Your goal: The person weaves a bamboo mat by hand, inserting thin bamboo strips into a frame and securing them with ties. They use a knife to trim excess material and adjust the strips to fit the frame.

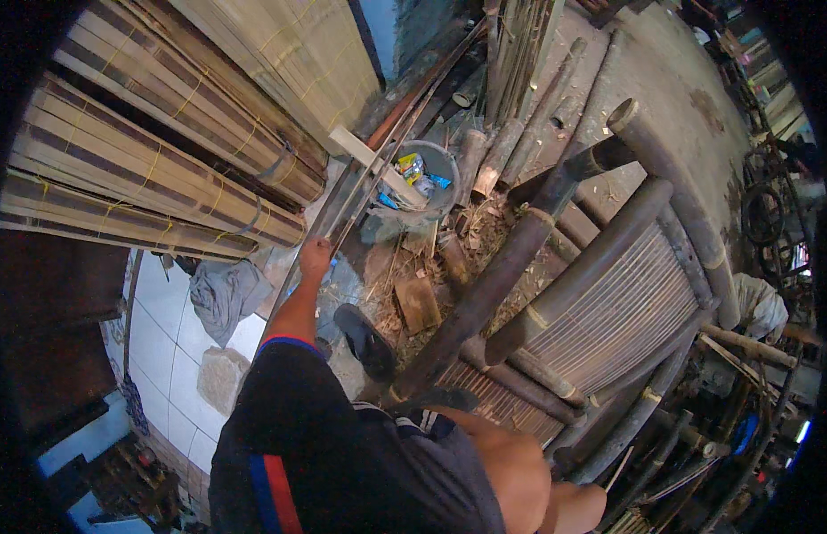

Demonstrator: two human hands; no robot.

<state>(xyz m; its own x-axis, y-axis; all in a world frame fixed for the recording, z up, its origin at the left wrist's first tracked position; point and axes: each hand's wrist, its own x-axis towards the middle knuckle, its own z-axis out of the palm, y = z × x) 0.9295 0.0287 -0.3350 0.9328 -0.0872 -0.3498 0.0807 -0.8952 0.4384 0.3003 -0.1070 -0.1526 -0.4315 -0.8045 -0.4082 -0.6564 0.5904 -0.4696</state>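
My left hand (316, 254) reaches forward at the end of a bare forearm, below a black sleeve with red and blue trim. Its fingers are curled closed beside the lower ends of long thin strips (344, 233), which run away toward the far wall. What it grips, if anything, is too small to make out. Just right of the strips stands a round grey tub (445, 165) with colourful wrappers inside, and a pale wooden bar (378, 166) lies across its rim. My right hand is out of view.
Rolled bamboo blinds (137, 169) lean at the left. A dark bamboo chair (600, 303) with a slatted seat fills the right. Bamboo poles (543, 111), shavings and a wood block (417, 304) lie on the floor near a dark sandal (364, 343). A grey cloth (225, 298) and stone (222, 378) rest on white tiles.
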